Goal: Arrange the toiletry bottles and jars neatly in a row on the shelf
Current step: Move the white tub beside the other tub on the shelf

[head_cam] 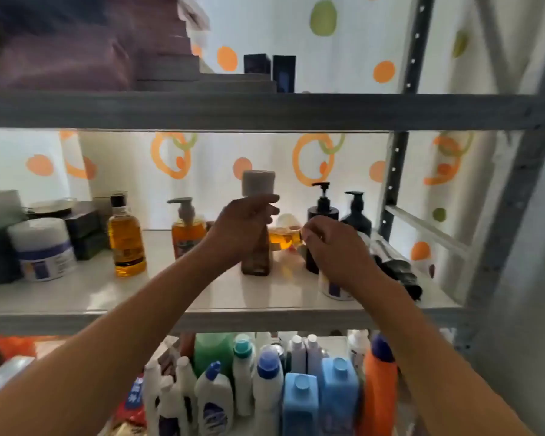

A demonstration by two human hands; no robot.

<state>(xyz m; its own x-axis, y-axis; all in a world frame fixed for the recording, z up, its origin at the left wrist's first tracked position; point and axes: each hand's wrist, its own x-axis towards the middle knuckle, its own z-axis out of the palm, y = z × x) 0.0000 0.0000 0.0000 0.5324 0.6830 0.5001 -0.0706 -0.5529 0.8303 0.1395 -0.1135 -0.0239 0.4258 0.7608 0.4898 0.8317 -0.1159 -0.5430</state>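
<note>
On the middle shelf point(158, 294), my left hand point(243, 228) grips the neck of a tall brown bottle point(256, 256) with a grey square cap; it stands upright. Just right of it, my right hand point(334, 250) pinches a small amber bottle point(283, 240) that lies tilted on its side. Behind my right hand stand two dark pump bottles point(323, 209) point(357, 212). Left of my hands are an orange pump bottle point(186, 228), an amber bottle with a black cap point(126, 240) and a white jar point(43, 250). A second white jar point(331, 287) is partly hidden under my right wrist.
Dark boxes point(85, 231) and a grey container point(0, 207) crowd the shelf's left back. A black folded object point(397, 272) lies at the right end by the grey metal upright point(513, 199). The shelf below holds several cleaning bottles point(299, 394). Dark boxes point(269, 69) stand on the upper shelf.
</note>
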